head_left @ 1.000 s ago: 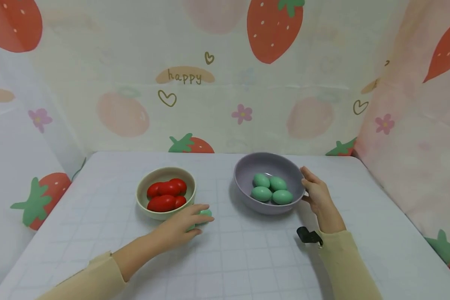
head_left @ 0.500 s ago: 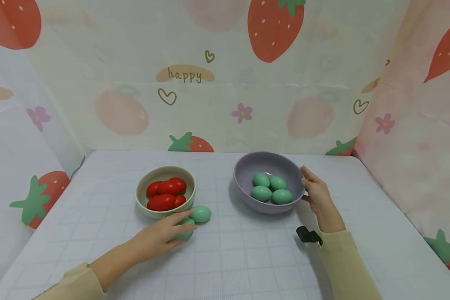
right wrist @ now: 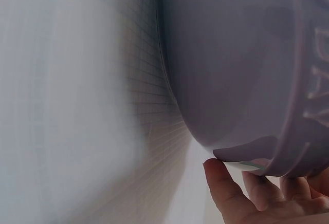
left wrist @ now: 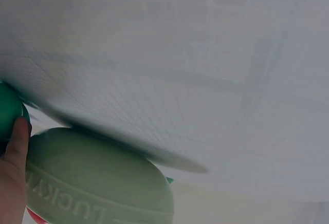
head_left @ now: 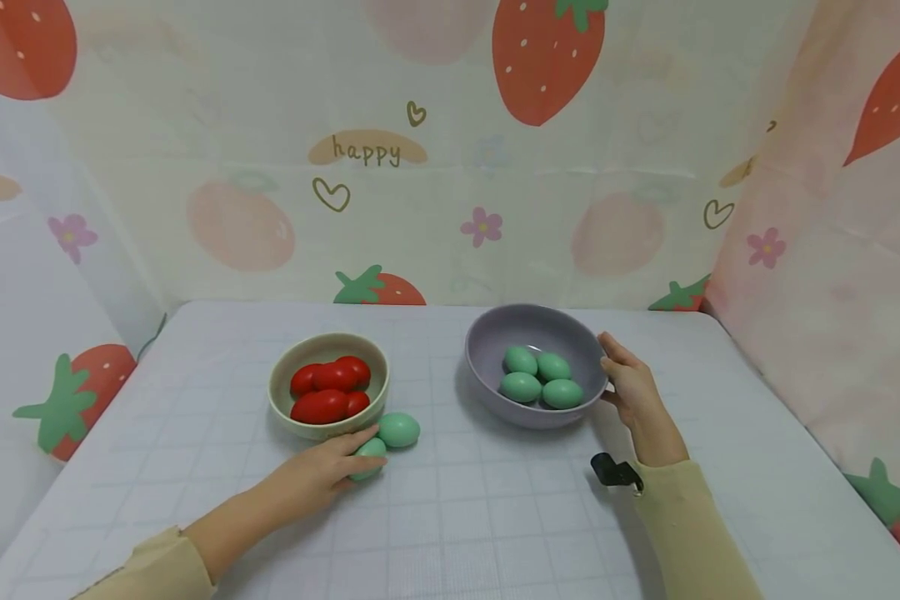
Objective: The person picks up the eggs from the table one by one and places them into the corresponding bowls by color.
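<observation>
My left hand [head_left: 307,479] reaches low over the table with its fingers around a green egg [head_left: 370,450], just in front of the cream bowl [head_left: 283,412]. A second green egg [head_left: 400,430] lies right beside it. In the left wrist view a fingertip touches the green egg [left wrist: 9,112] near the lettered side of the cream bowl [left wrist: 97,175]. On the right, my right hand [head_left: 637,404] grips the rim of the purple bowl [head_left: 487,333], which holds several green eggs [head_left: 521,387]. Its fingers [right wrist: 226,188] press against the purple bowl's side [right wrist: 226,64] in the right wrist view.
Several red eggs [head_left: 321,407] lie inside the cream bowl. A white gridded cloth [head_left: 457,533] covers the table. Behind it hangs a strawberry-print curtain [head_left: 435,183]. A small black camera [head_left: 615,471] sits by the right wrist.
My left hand has drawn back leftward from over the two loose green eggs to the nearer one, uncovering the farther one. The right hand stays on the purple bowl's rim.
</observation>
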`<state>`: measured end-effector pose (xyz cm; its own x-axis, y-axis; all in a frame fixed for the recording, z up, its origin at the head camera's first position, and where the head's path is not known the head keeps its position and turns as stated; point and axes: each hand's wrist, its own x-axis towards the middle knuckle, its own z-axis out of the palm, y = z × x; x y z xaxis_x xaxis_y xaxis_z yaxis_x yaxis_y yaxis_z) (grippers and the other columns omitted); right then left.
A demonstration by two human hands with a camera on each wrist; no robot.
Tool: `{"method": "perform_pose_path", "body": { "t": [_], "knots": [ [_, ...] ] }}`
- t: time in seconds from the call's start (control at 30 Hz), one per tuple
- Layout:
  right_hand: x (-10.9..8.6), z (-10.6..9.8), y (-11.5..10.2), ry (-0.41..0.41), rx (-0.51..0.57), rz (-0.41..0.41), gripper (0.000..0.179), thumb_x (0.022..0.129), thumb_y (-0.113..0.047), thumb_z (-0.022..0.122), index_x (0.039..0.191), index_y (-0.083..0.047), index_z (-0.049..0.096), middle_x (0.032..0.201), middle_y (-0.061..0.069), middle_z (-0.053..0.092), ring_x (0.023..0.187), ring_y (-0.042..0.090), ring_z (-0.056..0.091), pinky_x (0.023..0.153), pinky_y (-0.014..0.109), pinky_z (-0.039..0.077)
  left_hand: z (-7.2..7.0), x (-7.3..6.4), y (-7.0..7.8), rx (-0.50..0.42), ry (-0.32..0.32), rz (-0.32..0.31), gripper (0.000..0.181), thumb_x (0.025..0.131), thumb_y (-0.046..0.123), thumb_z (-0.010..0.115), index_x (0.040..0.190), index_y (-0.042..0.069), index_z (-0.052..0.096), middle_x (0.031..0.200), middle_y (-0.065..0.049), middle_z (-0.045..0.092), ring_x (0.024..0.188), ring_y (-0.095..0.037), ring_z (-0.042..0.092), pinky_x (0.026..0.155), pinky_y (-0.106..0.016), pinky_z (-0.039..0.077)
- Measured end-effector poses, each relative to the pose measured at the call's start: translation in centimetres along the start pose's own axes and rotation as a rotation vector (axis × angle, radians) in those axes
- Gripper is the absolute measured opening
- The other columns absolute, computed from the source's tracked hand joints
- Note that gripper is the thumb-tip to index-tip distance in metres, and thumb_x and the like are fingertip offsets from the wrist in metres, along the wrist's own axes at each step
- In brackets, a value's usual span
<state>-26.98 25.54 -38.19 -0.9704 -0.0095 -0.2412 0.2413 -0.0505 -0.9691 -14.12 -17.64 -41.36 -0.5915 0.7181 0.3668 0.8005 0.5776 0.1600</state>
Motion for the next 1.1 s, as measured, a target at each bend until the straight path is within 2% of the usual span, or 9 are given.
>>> {"method": "perform_pose_path", "body": {
  "t": [0.2,0.37,0.6,0.83,1.1],
  "knots": [
    [-0.1,0.1,0.1,0.0,-0.002,0.004,0.054,0.104,-0.004,0.033,0.155,-0.014,0.016,0.161,-0.001,0.009,0.146,0.028,0.006,0.113,0.057,0.019,-0.5,0.2,0.5,-0.045,-0.084,-0.096,0.05,0.073,-0.005,0.079,0.12,0.01,0.069,0.133,-0.02,0.056,0.117,-0.037,0.057,0.091,-0.041,0.052],
    [-0.1,0.1,0.1,-0.008,-0.012,0.001,0.054,0.105,-0.005,0.033,0.155,-0.014,0.016,0.161,-0.001,0.008,0.146,0.028,0.006,0.113,0.057,0.019,-0.8,0.4,0.9,-0.102,-0.105,-0.162,0.049,0.074,-0.001,0.08,0.121,0.006,0.068,0.133,-0.021,0.055,0.117,-0.038,0.056,0.092,-0.043,0.051],
    [-0.1,0.0,0.0,-0.01,-0.002,-0.004,0.054,0.105,-0.004,0.032,0.155,-0.015,0.017,0.161,-0.001,0.008,0.146,0.028,0.005,0.113,0.058,0.018,-1.2,1.3,1.6,-0.145,-0.071,-0.204,0.049,0.077,0.002,0.079,0.124,0.005,0.066,0.133,-0.021,0.055,0.117,-0.037,0.056,0.094,-0.045,0.05],
    [0.0,-0.1,0.0,0.003,-0.016,0.003,0.054,0.105,-0.005,0.032,0.155,-0.015,0.017,0.161,-0.001,0.009,0.146,0.028,0.008,0.113,0.056,0.02,-1.3,3.2,2.4,-0.229,-0.055,-0.281,0.049,0.08,0.006,0.077,0.126,0.003,0.064,0.134,-0.025,0.053,0.12,-0.042,0.053,0.096,-0.049,0.047],
    [0.0,0.1,-0.1,0.011,-0.022,0.009,0.054,0.105,-0.005,0.032,0.155,-0.016,0.016,0.161,-0.001,0.009,0.146,0.028,0.009,0.114,0.056,0.02,-1.0,5.1,3.2,-0.367,0.057,-0.335,0.051,0.079,0.007,0.078,0.127,0.0,0.063,0.133,-0.026,0.054,0.121,-0.042,0.053,0.097,-0.049,0.046]
  ]
}}
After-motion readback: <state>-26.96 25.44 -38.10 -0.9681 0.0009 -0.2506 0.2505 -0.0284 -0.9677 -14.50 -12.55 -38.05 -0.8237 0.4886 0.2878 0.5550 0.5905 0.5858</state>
